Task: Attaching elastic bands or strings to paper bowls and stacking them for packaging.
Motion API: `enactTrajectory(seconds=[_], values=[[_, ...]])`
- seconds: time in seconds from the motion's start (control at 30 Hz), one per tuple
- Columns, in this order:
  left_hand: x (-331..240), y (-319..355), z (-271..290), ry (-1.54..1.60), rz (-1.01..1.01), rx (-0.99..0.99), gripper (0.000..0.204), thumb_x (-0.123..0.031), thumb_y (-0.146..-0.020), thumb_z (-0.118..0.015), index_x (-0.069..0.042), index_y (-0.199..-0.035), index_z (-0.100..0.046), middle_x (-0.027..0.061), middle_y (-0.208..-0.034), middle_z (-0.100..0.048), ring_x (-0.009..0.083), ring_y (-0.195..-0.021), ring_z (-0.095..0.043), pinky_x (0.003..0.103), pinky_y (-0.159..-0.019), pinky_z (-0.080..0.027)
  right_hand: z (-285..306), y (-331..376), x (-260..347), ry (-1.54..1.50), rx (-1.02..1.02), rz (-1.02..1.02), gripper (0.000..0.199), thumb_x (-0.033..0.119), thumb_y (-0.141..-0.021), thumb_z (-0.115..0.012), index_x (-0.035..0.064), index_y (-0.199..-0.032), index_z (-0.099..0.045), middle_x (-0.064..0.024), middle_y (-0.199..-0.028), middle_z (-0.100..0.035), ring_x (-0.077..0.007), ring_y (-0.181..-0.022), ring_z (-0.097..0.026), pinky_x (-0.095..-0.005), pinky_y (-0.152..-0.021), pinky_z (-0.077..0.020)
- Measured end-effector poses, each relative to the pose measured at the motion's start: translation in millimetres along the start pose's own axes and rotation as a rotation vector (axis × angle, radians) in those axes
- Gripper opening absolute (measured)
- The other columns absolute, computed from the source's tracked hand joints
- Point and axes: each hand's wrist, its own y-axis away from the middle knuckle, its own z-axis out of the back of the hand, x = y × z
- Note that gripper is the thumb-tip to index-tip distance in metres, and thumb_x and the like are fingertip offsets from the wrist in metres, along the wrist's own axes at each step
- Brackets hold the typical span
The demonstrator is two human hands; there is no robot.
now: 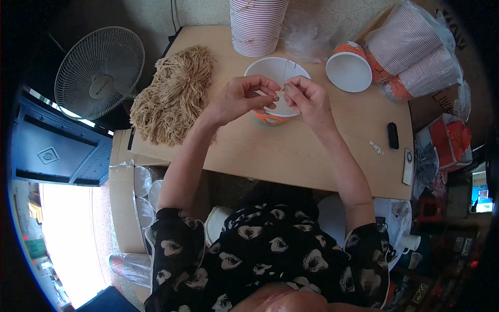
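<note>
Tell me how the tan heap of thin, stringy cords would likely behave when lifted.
The tan heap of thin, stringy cords would likely flop, since its strands curl and bend limply. Some strands might snag one another, as they lie tangled.

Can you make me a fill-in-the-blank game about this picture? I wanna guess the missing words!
1. The shaggy heap of tan strands lies toward the ____ end of the flat, light-brown table.
2. The person's bare left hand and bare right hand are above a round, orange-sided tub whose inside is coloured ____.
3. The small, oblong object lying near the table's right edge is coloured ____.

Missing words: left; white; black.
</note>
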Motion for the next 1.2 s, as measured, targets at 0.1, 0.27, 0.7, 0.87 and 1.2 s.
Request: enactTrajectory(seconds=[0.1, 0.27, 0.7, 0.87, 1.2], values=[[3.4, 3.1, -3.6, -0.014, -0.078, -0.053, 0.029, -0.001, -0.092, -0.066, 0.001, -0.121, -0.062, 0.0055, -0.102, -0.07, 0.0133, -0.092, -0.071, 0.025, -0.078, -0.058, -3.2, 0.9, 8.5, -0.037, -0.007, -0.098, 0.017, 0.016, -0.101, -0.058, -0.0003, -0.1, -0.064, 0.0014, -0.071, -0.057, -0.0027, -0.062, -0.049, -0.0188, -0.052, -0.0351], [1.0, 10.7, -16.4, -0.208, -0.173, -0.224, 0.032, 0.001, -0.091, -0.066, -0.001, -0.123, -0.063, 0.0079, -0.099, -0.073, 0.012, -0.089, -0.071, 0.025, -0.075, -0.058, -6.8, -2.9, 6.9, -0.072, -0.035, -0.174, 0.017, 0.015, -0.1, -0.06, -0.0013, -0.101, -0.065, 0.0011, -0.071, -0.057, -0.0018, -0.06, -0.047, -0.0178, -0.048, -0.029], [-0.4, 16.1, -8.6, -0.277, -0.07, -0.152, 0.018, -0.007, -0.096, -0.063, 0.006, -0.106, -0.068, 0.0091, -0.09, -0.074, 0.0128, -0.09, -0.071, 0.026, -0.077, -0.058, -2.0, 1.4, 8.6, -0.142, 0.071, -0.123, 0.018, 0.014, -0.101, -0.056, -0.0012, -0.096, -0.064, -0.0015, -0.072, -0.061, -0.0038, -0.06, -0.05, -0.0193, -0.051, -0.035], [1.4, 16.7, -8.1, -0.145, -0.069, -0.134, 0.016, -0.008, -0.096, -0.064, 0.005, -0.104, -0.069, 0.0071, -0.091, -0.073, 0.0094, -0.086, -0.069, 0.024, -0.077, -0.056, 2.5, 1.5, 6.3, -0.152, 0.124, -0.143, 0.02, 0.017, -0.101, -0.055, 0.0, -0.095, -0.063, -0.0012, -0.072, -0.062, -0.0035, -0.06, -0.049, -0.0193, -0.05, -0.0342], [3.8, 18.7, -8.2, -0.238, -0.07, -0.135, 0.016, -0.008, -0.094, -0.069, 0.004, -0.104, -0.069, 0.0052, -0.092, -0.073, 0.0076, -0.085, -0.067, 0.023, -0.076, -0.054, 1.2, -1.5, 8.0, -0.148, 0.087, -0.181, 0.019, 0.017, -0.1, -0.058, 0.0008, -0.093, -0.064, 0.001, -0.069, -0.058, -0.0031, -0.058, -0.046, -0.0196, -0.049, -0.0327]])
